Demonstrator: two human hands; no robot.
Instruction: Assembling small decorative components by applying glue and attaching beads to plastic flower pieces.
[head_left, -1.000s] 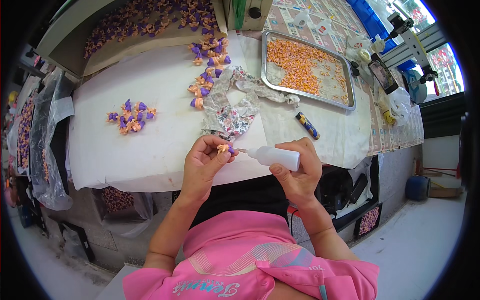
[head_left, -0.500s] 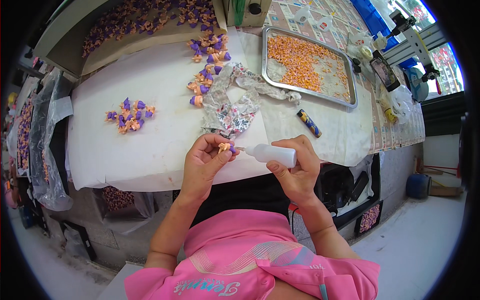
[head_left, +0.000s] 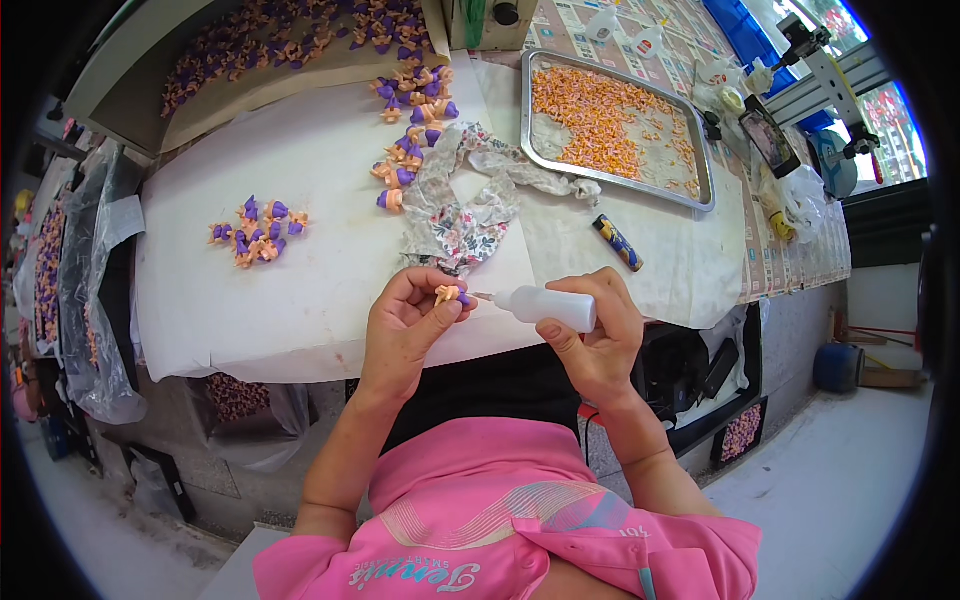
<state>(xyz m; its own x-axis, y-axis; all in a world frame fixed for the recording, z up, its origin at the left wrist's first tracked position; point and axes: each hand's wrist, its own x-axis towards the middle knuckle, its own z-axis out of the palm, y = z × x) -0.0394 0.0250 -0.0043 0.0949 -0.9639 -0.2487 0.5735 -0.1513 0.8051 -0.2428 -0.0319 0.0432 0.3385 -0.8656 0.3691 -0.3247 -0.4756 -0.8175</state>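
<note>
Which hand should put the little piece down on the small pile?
Probably the left hand. It already pinches the piece, and the small pile lies on its side of the table. The right hand is busy gripping the bottle.

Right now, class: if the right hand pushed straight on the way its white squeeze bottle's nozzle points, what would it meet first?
Probably the small orange and purple piece pinched in the left hand. The right hand aims the white squeeze bottle toward the person's left, its nozzle tip just short of that piece; depth is hard to judge.
</note>
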